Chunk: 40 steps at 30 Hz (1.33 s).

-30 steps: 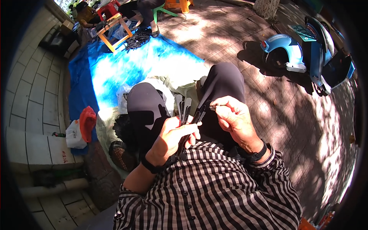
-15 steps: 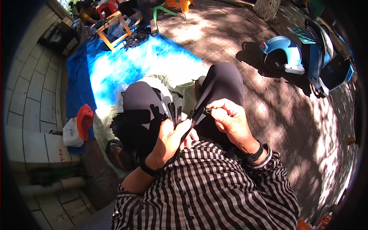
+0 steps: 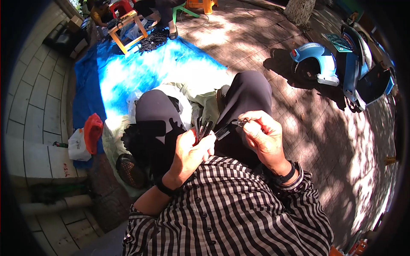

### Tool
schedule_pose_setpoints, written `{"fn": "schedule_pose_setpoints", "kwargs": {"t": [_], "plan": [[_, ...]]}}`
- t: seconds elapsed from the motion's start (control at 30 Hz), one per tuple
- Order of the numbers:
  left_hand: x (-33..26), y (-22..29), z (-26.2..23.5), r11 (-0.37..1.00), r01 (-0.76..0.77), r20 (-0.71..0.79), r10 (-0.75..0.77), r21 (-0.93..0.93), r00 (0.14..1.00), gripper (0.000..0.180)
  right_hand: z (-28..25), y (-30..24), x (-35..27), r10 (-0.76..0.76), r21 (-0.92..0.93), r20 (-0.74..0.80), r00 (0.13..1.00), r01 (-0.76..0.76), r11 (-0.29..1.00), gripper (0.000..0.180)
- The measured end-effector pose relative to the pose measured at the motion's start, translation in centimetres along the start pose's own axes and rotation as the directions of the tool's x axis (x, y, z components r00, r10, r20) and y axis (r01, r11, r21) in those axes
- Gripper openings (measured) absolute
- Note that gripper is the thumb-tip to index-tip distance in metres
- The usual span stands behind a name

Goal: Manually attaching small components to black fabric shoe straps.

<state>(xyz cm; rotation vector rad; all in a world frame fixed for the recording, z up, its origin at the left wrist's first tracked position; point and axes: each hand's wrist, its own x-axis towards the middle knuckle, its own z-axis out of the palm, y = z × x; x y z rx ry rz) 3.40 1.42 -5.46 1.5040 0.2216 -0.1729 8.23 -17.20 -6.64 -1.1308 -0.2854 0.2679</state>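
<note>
Over my lap, my left hand is closed round a bunch of narrow black straps, whose ends fan upward past the thumb. One more black strap sticks out from that hand toward the right. My right hand is closed in a pinch on a small dark, shiny piece, perhaps metal; its exact kind is too small to make out. That piece is close to the end of the outstretched strap, and I cannot tell whether the two are joined. More black material lies in shadow by my left knee.
A blue tarp spreads ahead, with a black pile beside a wooden stool. People sit beyond it. A red bag and a white bag rest at left by the tiled wall. A blue scooter is parked right.
My right hand has moved slightly right and turned, and the shiny piece shows more clearly. The straps in my left hand are bunched closer, with one angled toward the right hand.
</note>
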Motion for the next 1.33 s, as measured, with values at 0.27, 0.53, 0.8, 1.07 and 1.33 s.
{"fn": "schedule_pose_setpoints", "kwargs": {"t": [0.27,0.53,0.8,1.07,1.33], "plan": [[-0.2,-0.3,-0.1,0.99,-0.033,0.043,0.04,-0.139,0.998,0.009,0.4,0.7,0.1,0.155,0.118,0.05,0.987,-0.16,0.98,0.017],[0.1,-0.6,0.0,0.978,0.017,0.118,0.008,-0.21,0.993,0.016,0.4,1.4,0.0,0.218,0.26,0.14,0.966,-0.248,0.933,0.017],[-0.2,0.8,0.3,0.954,0.099,0.165,-0.053,-0.283,0.985,0.017,0.7,0.5,-0.3,-0.029,-0.281,0.105,0.994,0.057,0.958,0.017],[0.0,0.8,0.5,0.942,0.125,0.178,-0.072,-0.311,0.981,0.019,0.3,1.1,0.3,-0.09,-0.411,0.252,0.963,0.191,0.892,0.016],[1.1,2.0,1.0,0.948,0.084,0.213,-0.018,-0.306,0.977,0.016,0.6,0.6,0.1,0.068,-0.079,0.165,0.984,-0.055,0.995,0.025]]}}
